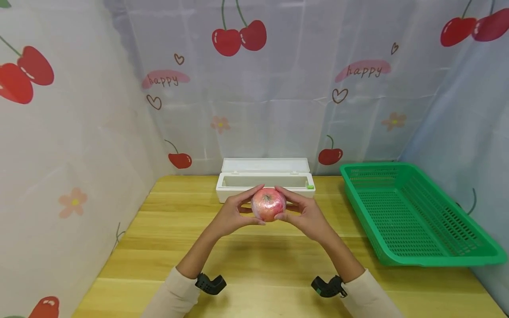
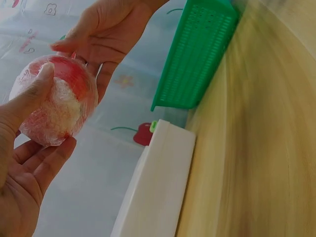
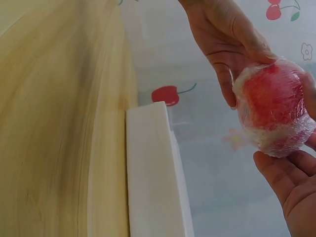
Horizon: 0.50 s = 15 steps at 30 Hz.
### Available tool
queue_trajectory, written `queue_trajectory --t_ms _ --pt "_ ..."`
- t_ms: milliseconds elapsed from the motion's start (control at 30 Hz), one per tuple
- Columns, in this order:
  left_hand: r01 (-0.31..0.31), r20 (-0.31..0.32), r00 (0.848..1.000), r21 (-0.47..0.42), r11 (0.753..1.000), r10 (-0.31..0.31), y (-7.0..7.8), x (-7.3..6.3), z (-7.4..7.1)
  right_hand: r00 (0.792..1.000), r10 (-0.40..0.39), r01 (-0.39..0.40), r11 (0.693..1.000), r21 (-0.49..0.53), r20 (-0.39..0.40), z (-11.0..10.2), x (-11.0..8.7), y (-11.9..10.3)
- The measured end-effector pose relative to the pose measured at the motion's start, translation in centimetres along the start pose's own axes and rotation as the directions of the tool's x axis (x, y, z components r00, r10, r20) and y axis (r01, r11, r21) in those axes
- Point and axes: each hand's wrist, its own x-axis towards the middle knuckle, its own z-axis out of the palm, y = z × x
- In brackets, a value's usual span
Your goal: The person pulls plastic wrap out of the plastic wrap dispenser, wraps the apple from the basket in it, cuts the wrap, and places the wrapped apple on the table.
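A red apple [image 1: 268, 204] wrapped in clear plastic film is held up over the table between both hands. My left hand [image 1: 235, 213] grips its left side, thumb below and fingers along the upper edge. On the other side my right hand [image 1: 304, 215] grips it the same way. In the left wrist view the film on the apple [image 2: 61, 106] looks bunched and whitish under the thumb. The right wrist view shows the wrapped apple [image 3: 274, 106] with crinkled film around its lower part. Behind the hands stands a long white box [image 1: 228, 194] with its lid raised.
A green slatted plastic basket [image 1: 367, 232] stands on the right of the wooden table [image 1: 254, 282]. A small green piece [image 1: 310, 187] sits on the white box's right rim. Cherry-printed curtains [image 1: 270, 110] enclose the back and sides.
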Motion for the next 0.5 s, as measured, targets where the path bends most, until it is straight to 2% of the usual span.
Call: queue_trajectory --t_ms 167,300,367,500 --pt "0.007 0.054 0.999 0.004 1.000 -0.007 -0.06 -0.30 -0.37 0.999 0.000 0.001 0.999 -0.037 0.034 0.06 0.03 -0.11" --pt "-0.006 0.101 0.995 0.052 0.999 0.001 -0.01 -0.49 -0.36 1.000 0.021 -0.020 0.999 -0.043 0.020 0.25 -0.04 -0.07" --pt "-0.027 0.099 0.995 0.095 0.995 0.017 -0.06 -0.55 -0.20 1.000 0.025 -0.025 0.999 -0.041 0.013 0.39 -0.12 -0.04" --pt "-0.055 0.054 0.997 0.145 0.988 0.047 -0.21 -0.80 0.16 1.000 0.023 -0.023 0.999 -0.023 0.006 0.71 -0.28 0.10"
